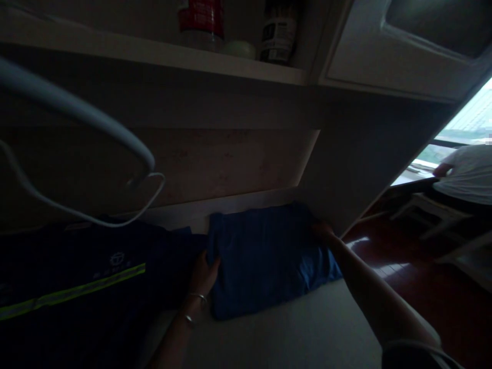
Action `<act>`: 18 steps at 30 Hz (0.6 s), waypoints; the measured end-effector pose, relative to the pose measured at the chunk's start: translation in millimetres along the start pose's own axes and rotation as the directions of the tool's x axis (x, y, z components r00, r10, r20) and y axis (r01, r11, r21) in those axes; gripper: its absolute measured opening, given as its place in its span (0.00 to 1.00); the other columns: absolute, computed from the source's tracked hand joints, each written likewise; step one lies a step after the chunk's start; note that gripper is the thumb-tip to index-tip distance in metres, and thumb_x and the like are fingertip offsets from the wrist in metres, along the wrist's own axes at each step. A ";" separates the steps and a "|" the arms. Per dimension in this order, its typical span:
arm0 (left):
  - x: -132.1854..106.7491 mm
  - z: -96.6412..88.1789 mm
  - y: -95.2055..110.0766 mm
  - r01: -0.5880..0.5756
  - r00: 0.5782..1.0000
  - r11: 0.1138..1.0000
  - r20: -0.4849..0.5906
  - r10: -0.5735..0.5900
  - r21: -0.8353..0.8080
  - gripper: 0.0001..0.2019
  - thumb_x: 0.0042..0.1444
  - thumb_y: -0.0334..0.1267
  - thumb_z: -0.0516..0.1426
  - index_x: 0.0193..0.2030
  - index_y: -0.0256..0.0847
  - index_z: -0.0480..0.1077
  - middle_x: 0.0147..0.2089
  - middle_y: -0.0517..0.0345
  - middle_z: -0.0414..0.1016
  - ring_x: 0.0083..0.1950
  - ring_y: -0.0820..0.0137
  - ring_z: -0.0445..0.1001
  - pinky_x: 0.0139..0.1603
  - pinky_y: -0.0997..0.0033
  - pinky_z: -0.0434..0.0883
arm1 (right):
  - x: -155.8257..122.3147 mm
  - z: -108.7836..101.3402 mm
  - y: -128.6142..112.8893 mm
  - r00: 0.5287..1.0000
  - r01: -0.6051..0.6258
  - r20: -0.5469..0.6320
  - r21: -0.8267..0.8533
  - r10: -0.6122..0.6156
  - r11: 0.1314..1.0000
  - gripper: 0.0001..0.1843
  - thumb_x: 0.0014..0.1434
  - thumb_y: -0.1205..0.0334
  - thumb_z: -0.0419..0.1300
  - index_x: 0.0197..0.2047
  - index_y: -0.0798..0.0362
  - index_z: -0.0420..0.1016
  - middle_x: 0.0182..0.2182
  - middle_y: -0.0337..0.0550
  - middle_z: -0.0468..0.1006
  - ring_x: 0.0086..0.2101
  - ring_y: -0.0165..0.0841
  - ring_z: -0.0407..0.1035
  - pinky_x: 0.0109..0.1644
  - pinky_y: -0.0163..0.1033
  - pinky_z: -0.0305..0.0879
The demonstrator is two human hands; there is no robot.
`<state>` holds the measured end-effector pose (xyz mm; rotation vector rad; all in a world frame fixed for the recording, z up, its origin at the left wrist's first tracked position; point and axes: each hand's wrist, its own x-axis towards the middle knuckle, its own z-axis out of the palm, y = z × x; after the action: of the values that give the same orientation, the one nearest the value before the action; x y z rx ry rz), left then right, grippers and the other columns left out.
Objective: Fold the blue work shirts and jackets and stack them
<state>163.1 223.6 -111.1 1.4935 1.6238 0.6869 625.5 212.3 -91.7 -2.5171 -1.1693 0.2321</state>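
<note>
At the far left, a pale curved rod (96, 118) with a thin white cord (69, 210) crosses above a navy garment (77, 256) bearing a yellow-edged reflective stripe (92, 288). Just right of that garment, the left hand (205, 271), with two bracelets (191, 320) at its wrist, touches the left edge of a folded blue cloth (261, 261), thumb apart from the forefinger; whether it pinches the fabric I cannot tell. The cloth lies on a pale tabletop (300, 333) below a shelf (126, 48), directly between the two hands. Its long axis runs left to right, from one hand to the other, so neither is clearly nearer. The right hand (323, 230) is at the cloth's right end, toward the far corner; its fingers are lost in shadow, so its grip cannot be told. At far right, a person in a white top (469, 171) is near a window.
</note>
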 end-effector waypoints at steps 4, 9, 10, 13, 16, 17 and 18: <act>46.5 -0.2 11.3 0.031 0.999 0.999 -0.032 -0.030 0.039 0.28 0.58 0.43 0.55 0.62 0.28 0.62 0.60 0.34 0.73 0.58 0.60 0.75 0.54 0.67 0.69 | 13.7 14.2 3.6 0.994 -0.105 0.033 0.008 0.105 0.994 0.15 0.56 0.65 0.55 0.40 0.60 0.81 0.28 0.54 0.80 0.35 0.44 0.78 0.35 0.41 0.71; 83.7 3.3 16.9 0.012 0.998 0.988 -0.069 -0.001 0.156 0.21 0.56 0.48 0.56 0.49 0.32 0.72 0.53 0.35 0.77 0.55 0.54 0.76 0.53 0.62 0.68 | 19.6 25.9 4.8 0.993 -0.115 0.012 0.093 0.114 0.989 0.18 0.58 0.62 0.54 0.46 0.57 0.80 0.40 0.57 0.81 0.44 0.46 0.76 0.45 0.42 0.70; 88.3 3.9 17.7 0.000 0.998 0.985 -0.062 0.011 0.175 0.19 0.55 0.48 0.57 0.45 0.34 0.74 0.50 0.36 0.78 0.54 0.52 0.76 0.53 0.60 0.67 | 19.4 27.5 4.4 0.993 -0.119 0.000 0.120 0.120 0.986 0.19 0.59 0.61 0.53 0.48 0.56 0.80 0.42 0.57 0.81 0.45 0.46 0.75 0.47 0.44 0.69; 95.2 3.6 21.4 -0.049 0.998 0.982 -0.038 0.057 0.182 0.11 0.54 0.44 0.57 0.36 0.39 0.76 0.44 0.43 0.81 0.50 0.53 0.77 0.52 0.60 0.67 | 17.6 28.6 2.9 0.991 -0.100 -0.061 0.231 0.116 0.968 0.22 0.61 0.57 0.51 0.51 0.56 0.78 0.46 0.56 0.79 0.47 0.46 0.74 0.51 0.45 0.67; 89.2 0.2 28.9 -0.088 0.991 0.989 -0.091 0.099 0.118 0.13 0.57 0.42 0.53 0.42 0.38 0.75 0.48 0.44 0.79 0.52 0.55 0.75 0.54 0.60 0.66 | 13.9 21.8 2.9 0.986 -0.042 -0.135 0.368 0.098 0.929 0.23 0.60 0.54 0.51 0.49 0.56 0.78 0.46 0.53 0.79 0.46 0.43 0.73 0.51 0.43 0.66; 84.1 -1.7 32.5 -0.098 0.988 0.992 -0.113 0.107 0.085 0.16 0.58 0.43 0.52 0.45 0.37 0.74 0.49 0.44 0.79 0.52 0.57 0.75 0.54 0.61 0.67 | 11.8 17.8 3.8 0.982 -0.023 -0.163 0.413 0.098 0.911 0.23 0.59 0.52 0.51 0.49 0.56 0.78 0.44 0.52 0.80 0.45 0.42 0.73 0.50 0.43 0.66; 77.3 -3.9 36.9 -0.108 0.985 0.993 -0.132 0.115 0.056 0.18 0.59 0.45 0.51 0.48 0.37 0.73 0.50 0.45 0.78 0.51 0.58 0.75 0.53 0.62 0.68 | 8.9 13.0 5.2 0.976 -0.004 -0.191 0.455 0.102 0.891 0.24 0.59 0.50 0.51 0.48 0.56 0.78 0.43 0.50 0.80 0.44 0.41 0.73 0.49 0.42 0.66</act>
<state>181.8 305.4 -93.8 1.6124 1.6776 0.8317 631.1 219.2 -105.6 -2.1024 -0.8458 0.2169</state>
